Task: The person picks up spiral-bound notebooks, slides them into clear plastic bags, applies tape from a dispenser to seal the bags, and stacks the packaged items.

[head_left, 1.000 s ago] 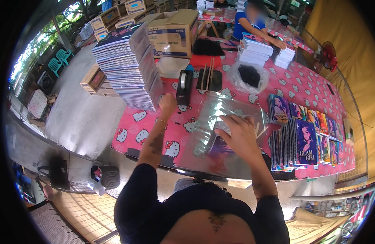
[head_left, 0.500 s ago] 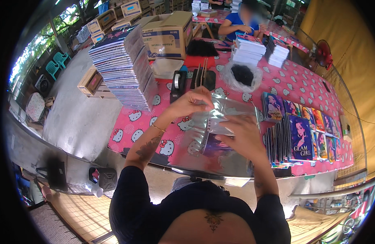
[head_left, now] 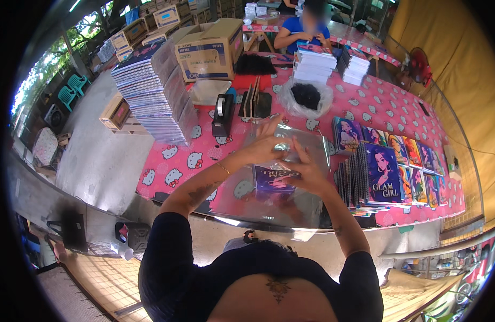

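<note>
Left hand (head_left: 265, 148) has joined right hand (head_left: 311, 176), both loosely curled, hold unclear, at one o'clock of purple rectangular paper notebook (head_left: 269, 182).

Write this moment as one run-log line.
left hand: by purple notebook, far side | right hand: by its right side | grips: unclear | tape dispenser: on pink tablecloth

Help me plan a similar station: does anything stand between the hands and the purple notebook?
Nothing opaque visibly separates the left hand or right hand from the purple notebook. Clear plastic lies around it; whether a layer covers it, I can't tell.
</note>
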### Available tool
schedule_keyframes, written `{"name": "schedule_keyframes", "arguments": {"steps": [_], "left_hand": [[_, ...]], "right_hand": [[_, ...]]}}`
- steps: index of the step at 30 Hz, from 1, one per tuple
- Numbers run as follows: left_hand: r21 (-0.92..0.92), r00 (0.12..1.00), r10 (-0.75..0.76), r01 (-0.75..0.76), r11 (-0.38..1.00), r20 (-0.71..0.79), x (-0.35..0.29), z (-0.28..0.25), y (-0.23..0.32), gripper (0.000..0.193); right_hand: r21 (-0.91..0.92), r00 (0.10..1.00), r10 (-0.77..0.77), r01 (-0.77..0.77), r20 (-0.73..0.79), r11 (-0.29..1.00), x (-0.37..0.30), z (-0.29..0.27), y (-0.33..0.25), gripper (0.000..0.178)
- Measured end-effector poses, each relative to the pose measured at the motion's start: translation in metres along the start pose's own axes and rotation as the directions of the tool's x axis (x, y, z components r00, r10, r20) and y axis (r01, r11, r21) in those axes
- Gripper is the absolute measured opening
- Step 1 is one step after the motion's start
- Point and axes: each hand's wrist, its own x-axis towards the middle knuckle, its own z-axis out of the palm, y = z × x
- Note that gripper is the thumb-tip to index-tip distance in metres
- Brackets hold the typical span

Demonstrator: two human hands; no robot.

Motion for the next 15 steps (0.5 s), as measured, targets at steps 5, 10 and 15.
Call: {"name": "schedule_keyframes", "arguments": {"steps": [5, 10, 15], "left_hand": [[-0.378, 0.962, -0.228, 0.158, 0.912, -0.15, -0.002, -0.002, 0.015, 0.071], [0.275, 0.984, 0.062, -0.108, 0.955, 0.169, -0.023, -0.066, 0.087, 0.057], [-0.742, 0.96, -0.263, 0.104, 0.662, -0.1, -0.027, -0.076, 0.063, 0.038]], "right_hand": [[0.25, 0.987, 0.044, -0.004, -0.155, 0.968, 0.007, -0.001, 0.01, 0.05], [0.514, 0.891, 0.438, -0.321, -0.121, 0.795, 0.033, -0.002, 0.076, 0.035], [0.447, 0.924, 0.345, -0.242, -0.165, 0.861, 0.06, -0.012, 0.041, 0.042]]}}
